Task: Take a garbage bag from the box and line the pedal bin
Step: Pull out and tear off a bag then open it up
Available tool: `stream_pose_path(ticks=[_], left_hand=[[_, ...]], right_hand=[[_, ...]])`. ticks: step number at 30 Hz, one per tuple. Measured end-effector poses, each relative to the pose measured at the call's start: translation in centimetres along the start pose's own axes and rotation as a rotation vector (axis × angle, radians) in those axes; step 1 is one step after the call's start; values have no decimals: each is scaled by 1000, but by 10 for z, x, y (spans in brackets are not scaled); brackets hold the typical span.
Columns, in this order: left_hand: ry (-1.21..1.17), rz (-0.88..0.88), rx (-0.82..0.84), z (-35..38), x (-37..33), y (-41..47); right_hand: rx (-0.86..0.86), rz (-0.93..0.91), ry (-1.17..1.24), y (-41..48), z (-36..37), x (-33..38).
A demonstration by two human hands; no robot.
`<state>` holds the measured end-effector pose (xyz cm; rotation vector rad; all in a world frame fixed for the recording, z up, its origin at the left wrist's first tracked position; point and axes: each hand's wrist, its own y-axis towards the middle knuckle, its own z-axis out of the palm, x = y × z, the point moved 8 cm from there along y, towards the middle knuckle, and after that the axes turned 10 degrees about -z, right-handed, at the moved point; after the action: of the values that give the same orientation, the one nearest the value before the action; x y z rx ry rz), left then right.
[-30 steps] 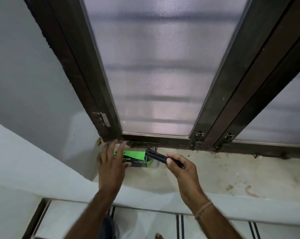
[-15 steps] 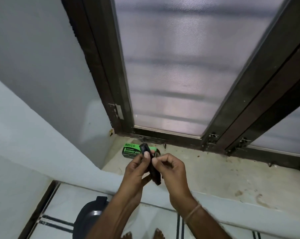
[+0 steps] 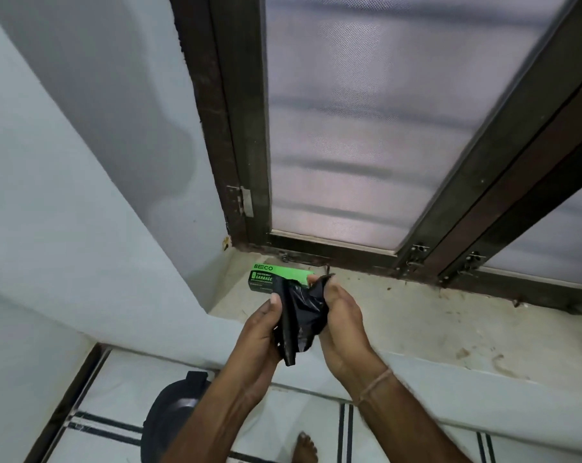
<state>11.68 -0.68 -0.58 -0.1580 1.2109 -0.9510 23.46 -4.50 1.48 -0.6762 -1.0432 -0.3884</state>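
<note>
A black garbage bag [image 3: 299, 319], partly unrolled and crumpled, hangs between both hands above the window sill. My left hand [image 3: 259, 329] pinches its left edge with the thumb on top. My right hand [image 3: 341, 315] grips its right side near the top. Behind the bag, the green garbage bag box [image 3: 266, 277] lies on the sill [image 3: 416, 322] in the left corner, partly hidden by the bag. The dark pedal bin [image 3: 172, 416] stands on the floor below my left forearm, lid closed, partly covered by the arm.
A dark-framed window with frosted panes [image 3: 366, 128] rises behind the sill. A white wall [image 3: 82, 195] closes the left side. The tiled floor [image 3: 416, 442] has dark stripes, and a bare foot [image 3: 304, 449] stands right of the bin.
The bag was a tight black roll drawn from the box by my right hand. Both hands then took it, came nearer and lower, and it is now partly unfolded between them.
</note>
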Motion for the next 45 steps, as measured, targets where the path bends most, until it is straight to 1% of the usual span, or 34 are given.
stream_pose_path(ticks=[1,2,4,6,7,10,13,15,17,18,20,21,23,26,29,31,32,33,35,37,41,43,45], left_hand=[[12,7,16,-2,-2,-5],[24,16,26,-4,-5,-9],[36,39,29,-14,-10,-18],[32,58,18,-28,-16,-27],[21,59,12,-35,-16,-30],[-26,14,11,-52,-13,-40],[-16,-8,31,-63,-9,-50],[-23,-13,37,-69,-9,-55],[-38,-17,32,-78,-9,-60],[-43,-21,29,-83,-9,-63],[-40,-25,32,-91,-8,-67],[-31,-21,37,-94,-8,-70],[-10,-8,44,-99,-8,-75],[-16,-1,47,-105,-8,-82],[-29,-6,47,-108,-9,-88],[-38,-13,57,-110,-7,-92],[-39,-16,56,-111,-6,-93],[-42,-16,53,-112,-6,-96],[-44,-23,42,-114,-5,-99],[-39,-24,34,-117,-5,-101],[-49,-18,43,-123,-5,-104],[-66,-25,52,-122,-4,-106],[-81,-33,60,-122,-1,-107]], right_hand=[[33,-27,-10,-5,6,1],[93,-74,-77,-9,13,3],[185,-177,-289,-19,29,4],[164,-233,-445,-23,36,-1],[136,-230,-461,-24,37,-5],[60,-132,-384,-34,41,-19],[27,-129,-413,-43,43,-28],[15,-122,-392,-50,46,-29],[43,-101,-343,-59,52,-27],[84,-108,-339,-64,57,-26],[167,-166,-422,-72,64,-22],[180,-196,-476,-76,66,-22],[140,-211,-513,-78,64,-28],[49,-168,-482,-84,60,-35],[17,-193,-477,-88,61,-35],[33,-196,-385,-92,67,-35],[78,-186,-340,-95,72,-35],[139,-174,-326,-98,78,-35],[222,-172,-389,-105,85,-35],[184,-195,-457,-106,82,-36],[55,-186,-469,-105,71,-37],[66,-191,-470,-108,72,-34],[122,-186,-483,-112,78,-32]])
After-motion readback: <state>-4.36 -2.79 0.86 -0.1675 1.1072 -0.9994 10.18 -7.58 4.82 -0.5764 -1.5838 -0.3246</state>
